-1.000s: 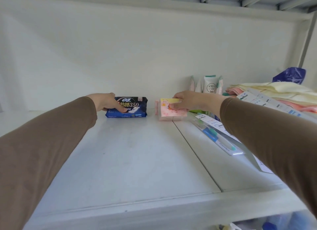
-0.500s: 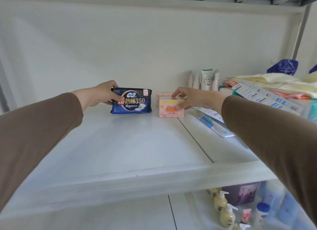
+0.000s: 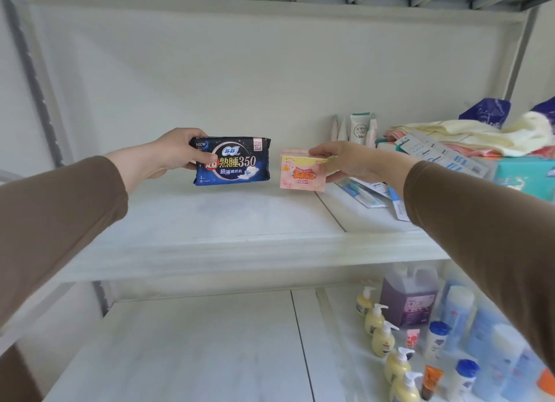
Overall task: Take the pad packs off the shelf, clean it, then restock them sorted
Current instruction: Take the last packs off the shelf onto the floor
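Observation:
My left hand (image 3: 177, 151) grips the left end of a dark blue pad pack (image 3: 232, 161) and holds it upright, lifted off the white shelf (image 3: 210, 221). My right hand (image 3: 345, 161) pinches the right side of a pink and yellow pad pack (image 3: 301, 173), also raised above the shelf, just right of the blue one. The two packs hang side by side with a small gap between them. Both arms wear brown sleeves.
At the shelf's right lie toothbrush packs (image 3: 365, 193), tubes (image 3: 359, 128) against the back wall, folded towels (image 3: 468, 133) and a teal box (image 3: 525, 176). The lower shelf (image 3: 195, 347) carries yellow pump bottles (image 3: 383, 335), a purple jug (image 3: 408, 296) and blue-capped bottles (image 3: 437, 338).
Both hands have lifted their packs off the shelf and drawn them toward me. The view has dropped, bringing the lower shelf into sight.

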Action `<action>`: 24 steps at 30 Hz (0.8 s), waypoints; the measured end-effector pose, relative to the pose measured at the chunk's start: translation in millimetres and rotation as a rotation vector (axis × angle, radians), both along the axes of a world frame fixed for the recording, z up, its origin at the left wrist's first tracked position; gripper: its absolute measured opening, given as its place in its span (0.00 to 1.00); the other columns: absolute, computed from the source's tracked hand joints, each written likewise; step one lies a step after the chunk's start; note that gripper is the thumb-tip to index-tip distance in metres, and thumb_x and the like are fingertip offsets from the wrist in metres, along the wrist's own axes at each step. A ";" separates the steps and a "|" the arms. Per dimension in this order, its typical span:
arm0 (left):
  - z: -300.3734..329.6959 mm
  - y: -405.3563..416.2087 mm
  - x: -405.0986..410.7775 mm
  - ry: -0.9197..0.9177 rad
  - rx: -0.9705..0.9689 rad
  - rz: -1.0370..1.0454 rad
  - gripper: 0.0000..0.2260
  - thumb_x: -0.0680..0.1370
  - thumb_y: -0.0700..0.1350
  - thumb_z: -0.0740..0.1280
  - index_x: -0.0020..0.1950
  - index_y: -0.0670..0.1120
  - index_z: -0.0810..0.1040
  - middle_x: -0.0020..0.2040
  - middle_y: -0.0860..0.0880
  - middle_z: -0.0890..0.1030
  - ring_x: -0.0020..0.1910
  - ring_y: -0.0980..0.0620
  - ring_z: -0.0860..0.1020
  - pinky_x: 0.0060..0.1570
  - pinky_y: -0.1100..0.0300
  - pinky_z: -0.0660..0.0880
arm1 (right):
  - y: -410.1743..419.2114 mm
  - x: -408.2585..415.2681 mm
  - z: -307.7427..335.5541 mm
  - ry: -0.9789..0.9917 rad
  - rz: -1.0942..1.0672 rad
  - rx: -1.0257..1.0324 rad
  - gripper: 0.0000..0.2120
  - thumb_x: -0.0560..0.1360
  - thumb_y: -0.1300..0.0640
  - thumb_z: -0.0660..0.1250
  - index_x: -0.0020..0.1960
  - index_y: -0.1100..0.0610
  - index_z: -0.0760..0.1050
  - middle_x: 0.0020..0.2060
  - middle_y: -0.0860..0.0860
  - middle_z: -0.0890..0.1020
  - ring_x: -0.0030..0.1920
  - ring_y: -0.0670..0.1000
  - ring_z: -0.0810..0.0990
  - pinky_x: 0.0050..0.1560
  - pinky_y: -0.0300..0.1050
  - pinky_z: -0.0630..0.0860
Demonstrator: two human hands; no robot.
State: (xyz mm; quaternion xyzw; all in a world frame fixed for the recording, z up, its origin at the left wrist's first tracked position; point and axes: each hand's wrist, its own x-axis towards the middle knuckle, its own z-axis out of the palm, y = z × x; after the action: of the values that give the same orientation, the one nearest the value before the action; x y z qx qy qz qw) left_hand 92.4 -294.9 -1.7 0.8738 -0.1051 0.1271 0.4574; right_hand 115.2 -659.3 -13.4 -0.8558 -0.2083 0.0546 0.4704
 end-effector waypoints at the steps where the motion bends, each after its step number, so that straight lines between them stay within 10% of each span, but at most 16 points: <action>1: -0.2 -3.0 -11.6 -0.007 -0.008 -0.001 0.16 0.74 0.38 0.75 0.60 0.40 0.77 0.51 0.45 0.82 0.46 0.49 0.81 0.42 0.64 0.82 | -3.1 -10.9 1.0 0.001 0.006 0.001 0.28 0.77 0.61 0.71 0.74 0.58 0.66 0.67 0.51 0.75 0.60 0.52 0.81 0.60 0.45 0.79; 14: -14.9 -60.4 -196.5 -0.049 -0.047 -0.021 0.15 0.74 0.37 0.74 0.59 0.39 0.77 0.48 0.46 0.82 0.44 0.51 0.81 0.49 0.58 0.81 | -52.2 -181.5 -4.1 -0.073 0.080 0.056 0.15 0.76 0.60 0.71 0.61 0.49 0.77 0.58 0.48 0.82 0.57 0.49 0.83 0.58 0.48 0.80; 24: -64.3 -62.0 -304.1 -0.006 -0.095 -0.074 0.16 0.73 0.36 0.75 0.60 0.40 0.78 0.50 0.44 0.83 0.44 0.51 0.82 0.44 0.62 0.81 | -62.5 -282.5 -57.7 -0.027 0.093 0.098 0.35 0.67 0.54 0.76 0.72 0.54 0.71 0.63 0.51 0.79 0.57 0.52 0.83 0.56 0.46 0.81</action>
State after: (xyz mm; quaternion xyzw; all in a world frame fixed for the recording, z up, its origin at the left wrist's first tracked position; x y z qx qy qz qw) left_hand -211.7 -356.9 -66.0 0.8464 -0.1326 0.1178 0.5022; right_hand -167.3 -721.9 -71.1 -0.8219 -0.2566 0.0543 0.5057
